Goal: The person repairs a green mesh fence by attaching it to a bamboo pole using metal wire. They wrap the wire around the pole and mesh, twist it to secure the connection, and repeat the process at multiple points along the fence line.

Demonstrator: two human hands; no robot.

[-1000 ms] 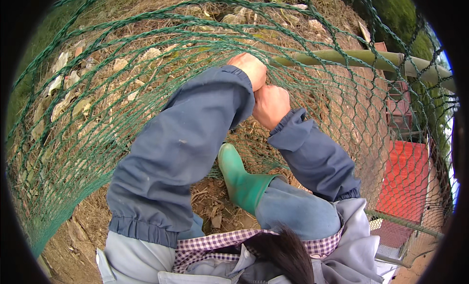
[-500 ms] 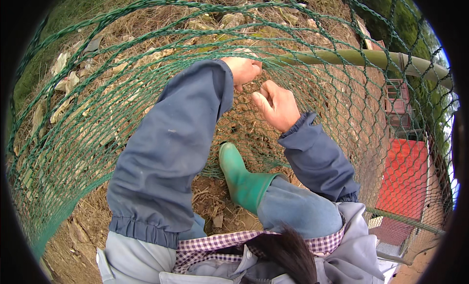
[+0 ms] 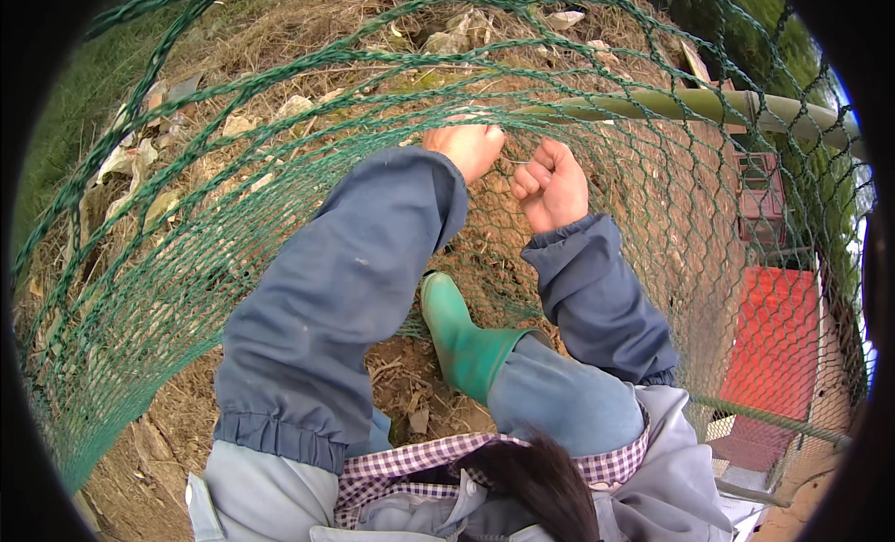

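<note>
Green netting (image 3: pixel 168 290) spreads around me and bunches where both hands are. My left hand (image 3: pixel 466 149) is closed at the gathered strands, near the end of a bamboo pole (image 3: pixel 643 105); what its fingers pinch is hidden. Beside it, to the right and a little lower, my right hand (image 3: pixel 554 186) is curled into a fist. A thin pale wire (image 3: pixel 520 162) reaches from this fist toward the left hand. Between the two hands there is a small gap, with net mesh and soil behind.
My green rubber boot (image 3: pixel 457 332) stands on soil within the net's lower folds. Stones and pale scraps (image 3: pixel 130 160) lie in dry grass at the far left. On the right, beyond the mesh, are a red panel (image 3: pixel 769 342) and a lower pole (image 3: pixel 774 419).
My right hand has moved up and right and turned, its fingers now curled into a fist with the wire showing. My left hand has shifted slightly right, and the upper net strands have moved.
</note>
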